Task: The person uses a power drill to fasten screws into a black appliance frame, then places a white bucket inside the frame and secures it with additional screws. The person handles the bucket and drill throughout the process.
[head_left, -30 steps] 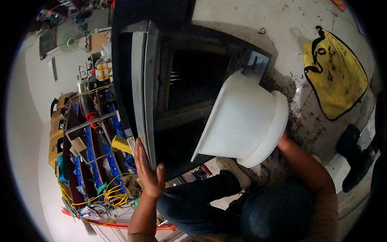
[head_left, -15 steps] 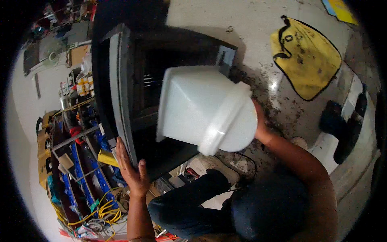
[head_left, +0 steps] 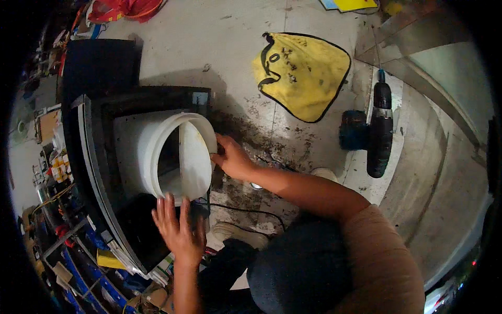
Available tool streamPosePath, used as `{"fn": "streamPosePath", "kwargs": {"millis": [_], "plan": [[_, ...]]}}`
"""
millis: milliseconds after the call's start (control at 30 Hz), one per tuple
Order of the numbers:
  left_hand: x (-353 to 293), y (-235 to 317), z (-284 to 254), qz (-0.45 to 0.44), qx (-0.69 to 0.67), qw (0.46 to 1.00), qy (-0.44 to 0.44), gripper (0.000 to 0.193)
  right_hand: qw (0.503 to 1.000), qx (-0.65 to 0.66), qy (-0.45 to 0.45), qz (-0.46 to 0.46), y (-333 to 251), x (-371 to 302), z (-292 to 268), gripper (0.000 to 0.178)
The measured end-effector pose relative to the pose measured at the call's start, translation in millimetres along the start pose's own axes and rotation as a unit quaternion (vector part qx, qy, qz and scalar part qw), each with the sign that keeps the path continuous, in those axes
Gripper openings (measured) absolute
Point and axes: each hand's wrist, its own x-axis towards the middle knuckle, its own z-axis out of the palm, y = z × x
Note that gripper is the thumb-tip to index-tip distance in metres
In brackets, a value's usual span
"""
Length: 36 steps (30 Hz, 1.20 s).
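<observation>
A white bucket (head_left: 175, 157) lies on its side inside a black box-like frame (head_left: 112, 172) on the concrete floor (head_left: 219, 47), its open mouth facing the person. The right hand (head_left: 232, 157) grips the bucket's rim on the near right edge, fingers curled over the lip and thumb outside. The left hand (head_left: 178, 227) rests flat against the bucket's lower rim and the dark front of the frame, fingers spread and pointing up, holding nothing.

Beyond the frame, a yellow cloth bag (head_left: 306, 73) with black trim and dark smudges lies flat on the floor, roughly shield-shaped. To its right a black and blue cordless drill (head_left: 376, 131) lies on a pale board (head_left: 397, 104), bit pointing away from the person. Dark dirt is scattered on the floor between the bucket and the bag. A thin black cable (head_left: 246, 209) runs along the floor below the right forearm.

At the left edge, blue shelves (head_left: 78, 251) hold small yellow and white packages, too blurred to tell apart. A red bundle (head_left: 125, 8) sits at the top left.
</observation>
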Motion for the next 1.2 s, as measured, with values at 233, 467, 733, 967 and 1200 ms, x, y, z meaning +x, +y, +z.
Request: {"fn": "streamPosePath", "kwargs": {"millis": [233, 467, 733, 967, 1200], "plan": [[21, 5, 26, -0.03, 0.058, 0.998, 0.006, 0.049, 0.989, 0.141, 0.008, 0.031, 69, -66, -31, 0.042], [17, 6, 12, -0.025, 0.014, 1.0, 0.011, 0.046, 0.925, -0.13, 0.318, 0.161, 91, -246, -185, 0.034], [24, 20, 2, -0.051, -0.005, 0.998, 0.029, 0.039, 0.948, -0.108, 0.283, 0.095, 73, -232, -194, 0.028], [25, 19, 9, -0.048, 0.02, 0.998, 0.018, 0.034, 0.921, -0.175, 0.339, -0.08, 55, -75, -175, 0.025], [24, 12, 10, -0.036, 0.034, 0.999, 0.009, 0.033, 0.849, -0.306, 0.43, 0.004, 74, 43, -195, 0.023]]}}
